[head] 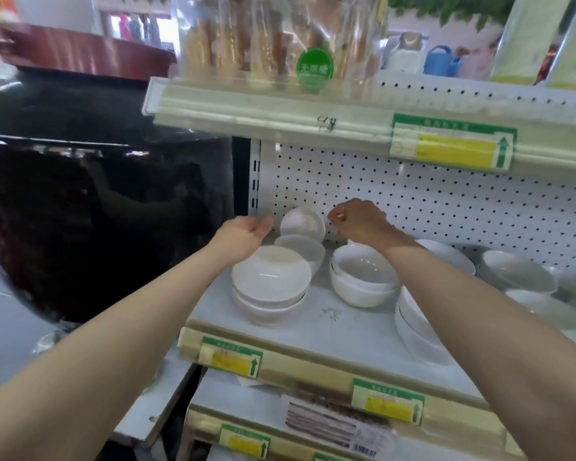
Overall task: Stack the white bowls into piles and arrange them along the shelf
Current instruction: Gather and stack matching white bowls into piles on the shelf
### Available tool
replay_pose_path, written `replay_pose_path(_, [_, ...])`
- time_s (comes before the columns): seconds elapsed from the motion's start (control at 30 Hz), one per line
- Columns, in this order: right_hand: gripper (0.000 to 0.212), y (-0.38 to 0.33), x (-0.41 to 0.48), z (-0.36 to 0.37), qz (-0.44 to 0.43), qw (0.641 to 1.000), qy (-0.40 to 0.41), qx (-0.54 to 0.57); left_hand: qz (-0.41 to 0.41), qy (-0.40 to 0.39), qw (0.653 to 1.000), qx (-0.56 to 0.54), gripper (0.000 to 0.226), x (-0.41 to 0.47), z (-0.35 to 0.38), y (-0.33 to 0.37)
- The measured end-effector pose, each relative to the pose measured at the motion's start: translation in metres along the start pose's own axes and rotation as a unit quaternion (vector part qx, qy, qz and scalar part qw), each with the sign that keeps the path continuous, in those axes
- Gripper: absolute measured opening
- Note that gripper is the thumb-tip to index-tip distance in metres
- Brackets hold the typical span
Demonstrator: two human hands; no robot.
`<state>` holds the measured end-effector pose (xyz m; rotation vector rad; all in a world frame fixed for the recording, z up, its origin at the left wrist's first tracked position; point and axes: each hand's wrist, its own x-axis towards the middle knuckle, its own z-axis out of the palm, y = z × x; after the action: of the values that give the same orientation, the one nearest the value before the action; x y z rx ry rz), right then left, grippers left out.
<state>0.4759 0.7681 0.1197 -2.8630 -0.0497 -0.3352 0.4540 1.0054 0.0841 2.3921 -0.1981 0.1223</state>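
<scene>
White shop shelf (330,331), scuffed and dusty, with yellow price labels (232,361) along the lip. Nearest, front pile (270,284) of two white bowls; right of front pile, second pile (363,277). Behind front pile, back bowl (305,249) with a tilted bowl (302,224) propped on edge. Just behind front pile, left hand (246,232) - open, relaxed, apart from the tilted bowl. Behind and right of front pile, right hand (359,221), curled; cannot tell whether pinching that rim. Likely risk: a one-sided nudge, then a slip down onto front pile - chipped glaze. Farther behind, pegboard (446,201); left of front pile, big black jar (97,211); above, packaged goods (273,44).
</scene>
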Motion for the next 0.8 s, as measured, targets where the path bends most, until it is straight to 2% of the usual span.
replay_pose_path(0.17, [0.025, 0.004, 0.048, 0.006, -0.004, 0.998, -0.022, -0.054, -0.014, -0.073, 0.995, 0.064, 0.059, 0.03, 0.004, 0.009])
replay_pose_path(0.4, [0.039, 0.002, 0.081, 0.031, -0.013, 0.993, -0.06, -0.101, -0.002, -0.117, 0.993, 0.029, 0.042, 0.062, 0.018, -0.017])
replay_pose_path(0.53, [0.035, -0.004, 0.089, 0.04, -0.014, 0.99, -0.072, -0.123, 0.014, -0.137, 0.99, 0.01, 0.039, 0.073, 0.02, -0.028])
replay_pose_path(0.7, [0.032, -0.01, 0.097, 0.052, -0.016, 0.983, -0.054, -0.174, 0.025, -0.148, 0.988, -0.018, 0.032, 0.076, 0.024, -0.037])
replay_pose_path(0.8, [0.034, -0.017, 0.097, 0.056, -0.041, 0.967, -0.015, -0.252, 0.026, -0.157, 0.987, -0.012, 0.033, 0.075, 0.025, -0.041])
